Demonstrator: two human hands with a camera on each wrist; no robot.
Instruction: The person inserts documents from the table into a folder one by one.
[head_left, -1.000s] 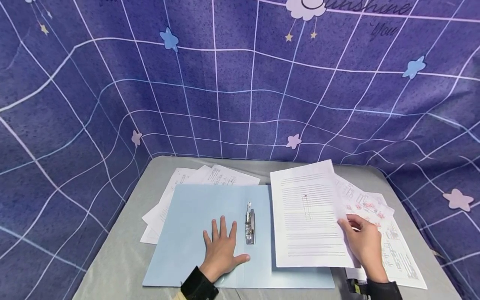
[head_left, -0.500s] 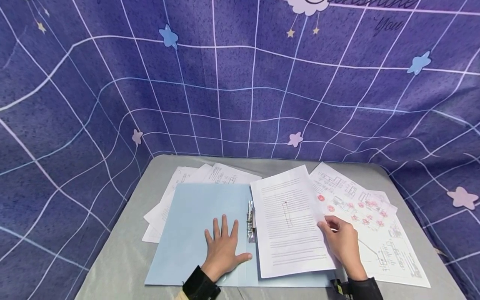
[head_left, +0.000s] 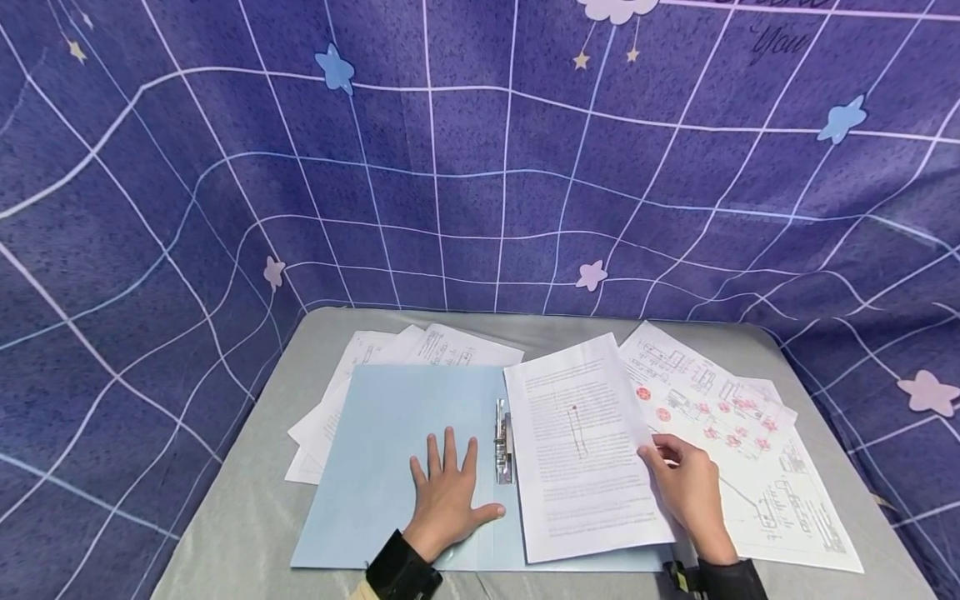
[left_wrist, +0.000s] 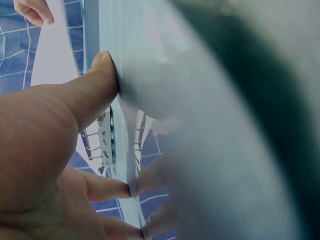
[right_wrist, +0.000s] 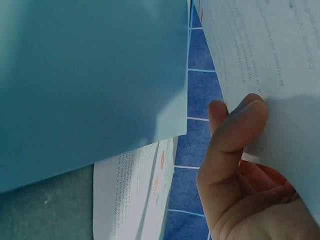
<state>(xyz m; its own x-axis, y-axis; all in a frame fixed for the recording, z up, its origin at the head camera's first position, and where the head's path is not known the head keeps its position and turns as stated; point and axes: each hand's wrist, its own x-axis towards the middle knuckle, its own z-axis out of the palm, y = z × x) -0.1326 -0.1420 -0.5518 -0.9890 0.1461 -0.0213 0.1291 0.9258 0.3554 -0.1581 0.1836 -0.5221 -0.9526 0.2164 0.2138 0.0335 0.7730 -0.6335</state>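
A light blue file folder (head_left: 390,467) lies spread flat, with a metal lever clip (head_left: 504,442) near its middle. My left hand (head_left: 446,504) rests on the folder's left cover, fingers spread and straight, the thumb pointing toward the clip. In the left wrist view the thumb and fingertips press on the glossy cover. With thumb and fingers my right hand (head_left: 684,483) pinches the right edge of a printed sheet (head_left: 585,450). That sheet is held tilted over the folder's right cover, its left edge beside the clip. The right wrist view shows its underside, also printed, apart from the cover.
Several loose papers (head_left: 795,508) with drawings and red marks lie to the right on the grey table (head_left: 225,508). More printed papers (head_left: 450,346) stick out from behind the folder's left cover. A purple patterned cloth (head_left: 450,200) hangs around the table.
My right hand has brought the sheet left and slightly toward me, up to the clip, uncovering red-marked papers on the right. Over the last half second it barely moves. My left hand stays put.
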